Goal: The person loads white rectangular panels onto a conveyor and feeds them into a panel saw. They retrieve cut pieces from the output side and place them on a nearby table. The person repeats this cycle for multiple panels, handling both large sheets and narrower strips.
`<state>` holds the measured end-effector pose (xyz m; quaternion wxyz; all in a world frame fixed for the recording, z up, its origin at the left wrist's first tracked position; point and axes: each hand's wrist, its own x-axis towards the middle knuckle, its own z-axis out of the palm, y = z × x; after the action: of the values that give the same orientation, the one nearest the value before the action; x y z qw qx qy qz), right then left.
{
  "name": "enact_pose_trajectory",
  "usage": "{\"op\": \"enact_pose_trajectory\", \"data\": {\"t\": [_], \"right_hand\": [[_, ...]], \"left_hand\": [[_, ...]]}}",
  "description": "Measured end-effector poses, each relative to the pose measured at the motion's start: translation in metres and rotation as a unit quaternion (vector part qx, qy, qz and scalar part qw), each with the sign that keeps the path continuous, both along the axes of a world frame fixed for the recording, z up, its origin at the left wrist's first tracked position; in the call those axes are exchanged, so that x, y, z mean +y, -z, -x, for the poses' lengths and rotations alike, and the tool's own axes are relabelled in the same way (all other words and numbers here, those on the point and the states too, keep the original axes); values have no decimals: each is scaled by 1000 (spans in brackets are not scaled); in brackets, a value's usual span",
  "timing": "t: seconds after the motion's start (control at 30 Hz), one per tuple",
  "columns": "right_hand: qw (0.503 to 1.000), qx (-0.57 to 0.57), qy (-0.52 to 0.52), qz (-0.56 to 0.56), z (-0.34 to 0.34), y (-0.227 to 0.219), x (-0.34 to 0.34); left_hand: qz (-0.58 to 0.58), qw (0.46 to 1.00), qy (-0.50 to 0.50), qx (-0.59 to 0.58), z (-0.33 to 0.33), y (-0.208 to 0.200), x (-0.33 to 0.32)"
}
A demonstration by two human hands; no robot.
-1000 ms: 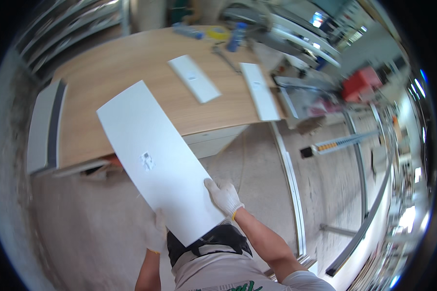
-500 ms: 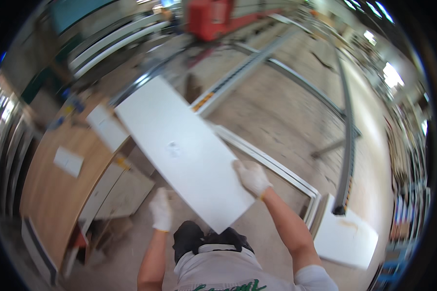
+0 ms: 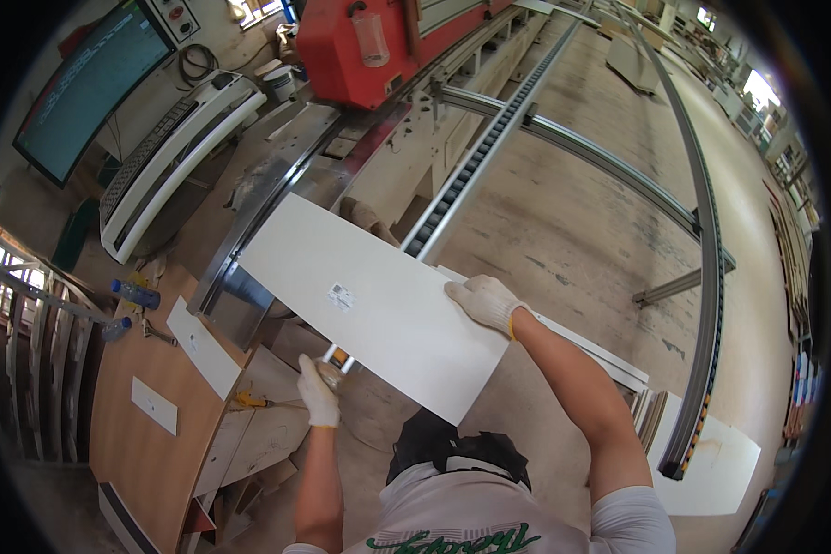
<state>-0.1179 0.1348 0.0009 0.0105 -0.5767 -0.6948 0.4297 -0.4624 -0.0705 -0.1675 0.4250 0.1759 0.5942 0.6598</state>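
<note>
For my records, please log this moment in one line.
right hand: holds white panel; left hand: off panel; brown table: at left

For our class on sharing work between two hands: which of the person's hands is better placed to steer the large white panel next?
Probably the right hand: it grips the large white panel by a long edge, while the left hand appears off it, near the opposite edge.

Held panel point(image 3: 388, 328): centre, right hand point(image 3: 486, 303) at its right edge, left hand point(image 3: 319, 395) to its near left
Table point(image 3: 138, 457): near left, two other panels point(image 3: 203, 349) on it
Monitor point(image 3: 92, 88): far left, left of keyboard point(image 3: 148, 148)
Machine point(image 3: 332, 69): far, beyond held panel
</note>
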Motion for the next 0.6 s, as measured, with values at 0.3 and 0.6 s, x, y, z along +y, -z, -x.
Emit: {"op": "enact_pose_trajectory", "data": {"t": [0.3,0.6], "right_hand": [[996,25,-34,77,8,19,43],[954,284,36,85,-45,44,63]], "left_hand": [[171,978,-97,66,-66,-34,-25],[336,906,-230,115,-66,-5,-81]]}}
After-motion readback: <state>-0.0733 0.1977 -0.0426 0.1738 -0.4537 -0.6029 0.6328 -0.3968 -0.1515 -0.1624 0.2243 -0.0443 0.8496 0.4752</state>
